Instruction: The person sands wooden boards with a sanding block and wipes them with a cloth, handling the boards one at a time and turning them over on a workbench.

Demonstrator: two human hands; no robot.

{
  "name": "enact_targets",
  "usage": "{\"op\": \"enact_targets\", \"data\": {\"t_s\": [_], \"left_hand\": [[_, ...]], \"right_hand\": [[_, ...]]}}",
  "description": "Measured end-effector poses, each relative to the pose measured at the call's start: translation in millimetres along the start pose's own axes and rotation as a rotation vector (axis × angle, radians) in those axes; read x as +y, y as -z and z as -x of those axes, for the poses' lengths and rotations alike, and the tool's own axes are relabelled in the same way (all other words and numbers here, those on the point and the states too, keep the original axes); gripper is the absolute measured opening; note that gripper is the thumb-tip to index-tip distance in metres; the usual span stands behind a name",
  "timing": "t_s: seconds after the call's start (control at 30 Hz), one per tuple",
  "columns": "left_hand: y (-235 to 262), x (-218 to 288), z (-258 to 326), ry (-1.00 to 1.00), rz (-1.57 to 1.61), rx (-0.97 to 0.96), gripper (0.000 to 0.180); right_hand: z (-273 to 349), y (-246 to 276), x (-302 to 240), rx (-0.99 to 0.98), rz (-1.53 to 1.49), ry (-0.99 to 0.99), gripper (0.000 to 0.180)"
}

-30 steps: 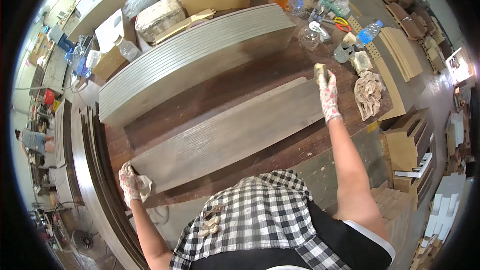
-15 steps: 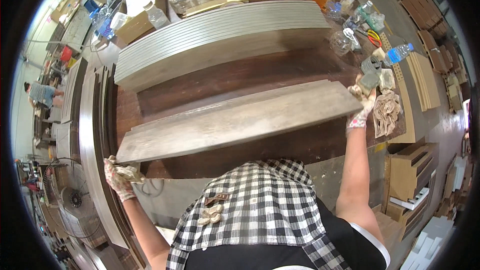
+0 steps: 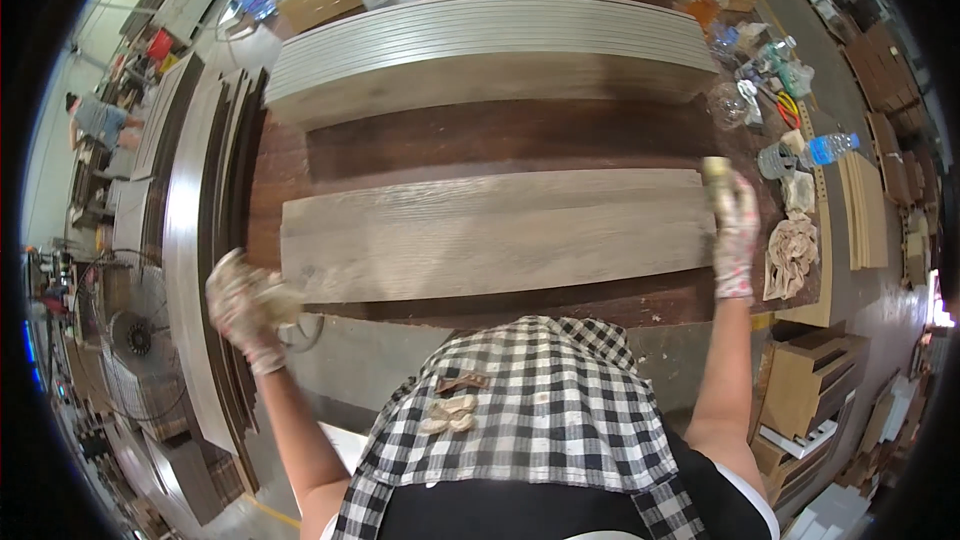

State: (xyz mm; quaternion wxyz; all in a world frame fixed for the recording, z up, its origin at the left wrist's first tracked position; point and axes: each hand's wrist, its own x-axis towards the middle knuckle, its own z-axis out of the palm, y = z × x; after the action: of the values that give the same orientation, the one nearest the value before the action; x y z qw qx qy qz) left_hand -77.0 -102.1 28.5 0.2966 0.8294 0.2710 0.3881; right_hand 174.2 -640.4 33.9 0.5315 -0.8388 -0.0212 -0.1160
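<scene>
A long grey-brown wood-grain plank (image 3: 500,235) lies across the dark brown table in front of me. My left hand (image 3: 243,310), in a patterned glove, is off the plank's left end, closed on a crumpled pale rag (image 3: 280,302). At the other end my gloved right hand (image 3: 736,235) grips a small greenish block with a yellowish top (image 3: 716,176); its exact kind I cannot make out. That hand is close beside the plank's right edge, and whether it touches the edge I cannot tell.
Beyond the plank, a row of stacked planks (image 3: 500,70) stands on the table (image 3: 420,130). At the right are a crumpled cloth (image 3: 792,255), a water bottle (image 3: 832,148) and scissors (image 3: 788,110). Long panels (image 3: 190,260) lean at left, near a fan (image 3: 132,334). A person (image 3: 98,120) is far left.
The plank, tilted and held at both ends before, now lies flat on the table. My left hand has come away from its end with the rag; my right hand has moved slightly lower.
</scene>
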Motion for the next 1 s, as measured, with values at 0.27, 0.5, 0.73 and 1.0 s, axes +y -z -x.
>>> {"op": "enact_targets", "data": {"t_s": [0.27,0.5,0.73,1.0], "left_hand": [[-86,63,93,0.314,0.378,-0.586,0.012],[-63,37,110,0.247,0.233,-0.681,0.011],[-49,31,121,0.196,0.04,-0.691,0.016],[-42,21,129,0.458,0.122,-0.777,0.018]], "right_hand": [[23,-115,-8,-0.356,0.432,0.38,0.046],[49,-196,-37,-0.53,0.365,0.462,0.047],[87,-326,-90,-0.709,0.267,0.688,0.049],[123,-438,-153,-0.815,0.243,0.855,0.046]]}}
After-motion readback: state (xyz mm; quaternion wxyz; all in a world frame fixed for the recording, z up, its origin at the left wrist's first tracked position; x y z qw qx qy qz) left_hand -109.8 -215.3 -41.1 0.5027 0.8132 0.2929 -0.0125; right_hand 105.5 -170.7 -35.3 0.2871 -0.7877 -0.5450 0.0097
